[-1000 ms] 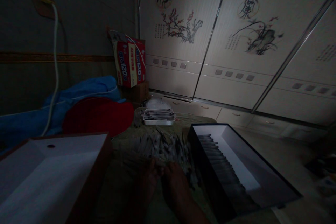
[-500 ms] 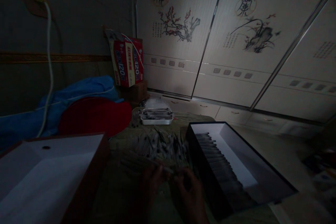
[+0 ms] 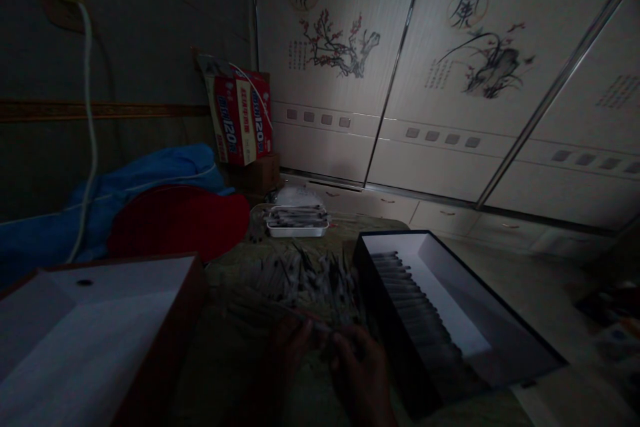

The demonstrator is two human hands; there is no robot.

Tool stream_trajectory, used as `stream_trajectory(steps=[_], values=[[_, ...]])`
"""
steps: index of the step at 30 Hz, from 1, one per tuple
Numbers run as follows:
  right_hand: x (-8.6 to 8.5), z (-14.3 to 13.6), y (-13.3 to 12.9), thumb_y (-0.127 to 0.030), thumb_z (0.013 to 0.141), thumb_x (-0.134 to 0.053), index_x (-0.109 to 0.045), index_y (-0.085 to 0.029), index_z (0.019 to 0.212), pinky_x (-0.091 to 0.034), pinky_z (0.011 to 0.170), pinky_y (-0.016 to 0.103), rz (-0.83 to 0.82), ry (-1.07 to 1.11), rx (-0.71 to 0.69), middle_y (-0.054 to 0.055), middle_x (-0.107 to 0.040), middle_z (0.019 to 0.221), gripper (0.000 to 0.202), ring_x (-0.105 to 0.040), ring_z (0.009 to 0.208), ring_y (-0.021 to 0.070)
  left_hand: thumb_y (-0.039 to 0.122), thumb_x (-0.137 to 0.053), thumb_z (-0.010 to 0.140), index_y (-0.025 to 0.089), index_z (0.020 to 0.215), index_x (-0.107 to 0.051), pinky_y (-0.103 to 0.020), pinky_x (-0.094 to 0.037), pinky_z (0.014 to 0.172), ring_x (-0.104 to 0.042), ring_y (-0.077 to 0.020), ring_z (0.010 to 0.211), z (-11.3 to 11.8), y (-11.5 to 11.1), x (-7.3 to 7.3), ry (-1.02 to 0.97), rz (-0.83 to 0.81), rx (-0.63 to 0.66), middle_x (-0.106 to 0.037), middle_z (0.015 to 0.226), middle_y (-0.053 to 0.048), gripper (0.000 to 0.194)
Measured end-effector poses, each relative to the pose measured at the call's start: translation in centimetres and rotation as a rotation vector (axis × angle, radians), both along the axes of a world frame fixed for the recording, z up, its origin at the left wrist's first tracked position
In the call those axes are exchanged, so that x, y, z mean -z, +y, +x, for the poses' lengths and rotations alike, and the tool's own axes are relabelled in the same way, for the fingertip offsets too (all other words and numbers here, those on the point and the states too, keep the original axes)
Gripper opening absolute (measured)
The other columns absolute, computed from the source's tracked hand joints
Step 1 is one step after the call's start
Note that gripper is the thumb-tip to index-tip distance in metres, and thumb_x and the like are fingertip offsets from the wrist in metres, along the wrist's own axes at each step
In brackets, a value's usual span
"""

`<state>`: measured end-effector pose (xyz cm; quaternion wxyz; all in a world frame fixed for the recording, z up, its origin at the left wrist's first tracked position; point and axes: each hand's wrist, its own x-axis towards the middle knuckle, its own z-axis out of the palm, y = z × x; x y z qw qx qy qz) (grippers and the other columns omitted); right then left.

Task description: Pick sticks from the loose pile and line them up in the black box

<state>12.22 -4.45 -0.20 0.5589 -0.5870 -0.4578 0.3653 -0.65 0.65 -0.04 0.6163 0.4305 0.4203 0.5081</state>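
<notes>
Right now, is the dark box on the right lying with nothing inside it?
No: a row of slim stick-like items lies along the left side inside the dark box.

A slim, pale pen-like stick (image 3: 321,326) is held at six o'clock, slanting, one end toward four o'clock.
</notes>
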Motion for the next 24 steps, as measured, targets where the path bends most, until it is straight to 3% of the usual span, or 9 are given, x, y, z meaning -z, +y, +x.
stream_trajectory(steps=[3,6,11,18,24], values=[[0.2,0.0,-0.21,-0.052,0.082,-0.049,-0.059,-0.018,0.059,-0.041,0.049,0.022,0.059,-0.18,0.082,0.0,-0.055,0.054,0.042,-0.051,0.052,0.0136,0.037,-0.066,0.065,0.019,0.069,-0.064,-0.029,-0.052,0.062,-0.063,-0.0185,0.063,0.1,-0.18,-0.22,0.041,0.009,0.037,-0.067,0.064,-0.001,0.018],[0.48,0.17,-0.49,-0.057,0.081,-0.046,-0.062,-0.021,0.062,-0.044,0.052,0.023,0.094,-0.247,0.142,0.002,-0.059,0.058,0.044,-0.055,0.057,0.0159,0.04,-0.066,0.065,0.018,0.068,-0.062,-0.029,-0.052,0.058,-0.063,-0.0179,0.058,0.34,-0.1,-0.01,0.007,-0.003,0.039,-0.066,0.061,-0.001,0.022],[0.18,0.4,-0.9,-0.052,0.082,-0.049,-0.065,-0.022,0.087,-0.047,0.06,0.022,0.143,-0.303,0.057,0.002,-0.065,0.073,0.034,-0.059,0.066,0.0161,0.042,-0.067,0.062,0.018,0.066,-0.063,-0.03,-0.053,0.061,-0.065,-0.0191,0.062,0.16,0.24,-0.3,0.034,-0.023,0.013,-0.068,0.064,-0.002,0.025],[0.45,0.51,-0.71,-0.053,0.088,-0.038,-0.064,-0.026,0.073,-0.044,0.052,0.022,0.176,-0.372,-0.03,0.001,-0.063,0.062,0.041,-0.056,0.054,0.0152,0.04,-0.067,0.064,0.018,0.071,-0.062,-0.028,-0.052,0.057,-0.063,-0.0164,0.057,0.25,-0.32,-0.6,0.008,0.006,0.02,-0.066,0.059,0.001,0.024],[0.37,0.55,-0.9,-0.047,0.09,-0.038,-0.062,-0.024,0.086,-0.045,0.056,0.022,0.144,-0.413,-0.026,0.002,-0.065,0.069,0.033,-0.06,0.06,0.0154,0.042,-0.065,0.064,0.018,0.07,-0.065,-0.028,-0.053,0.065,-0.065,-0.0191,0.066,-0.05,-0.08,-0.26,0.172,0.029,-0.031,-0.069,0.067,-0.002,0.024]])
